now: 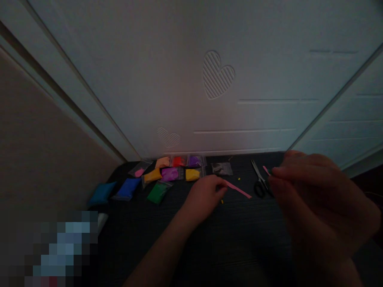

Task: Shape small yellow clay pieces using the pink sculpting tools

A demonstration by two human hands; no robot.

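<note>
My left hand [206, 195] is low over the dark table, its thumb and fingers pinched at the near end of a flat pink strip [239, 189]. The strip slants away from the fingertips to the right. Closer to the camera, my right hand [323, 203] is raised with thumb and forefinger pressed together. A narrow pink piece [266, 170] sticks out of that pinch, with a bit of dark green at the fingertips; most of it is hidden. Behind the right fingertips lie scissors [259, 179] with black handles, partly covered by the hand.
Several small bags of coloured clay lie at the back left, among them a green bag [159, 192], a blue bag [128, 189] and a yellow bag [192, 174]. Tiny yellow bits [239, 179] dot the table [227, 239]. A white panel [179, 87] rises behind.
</note>
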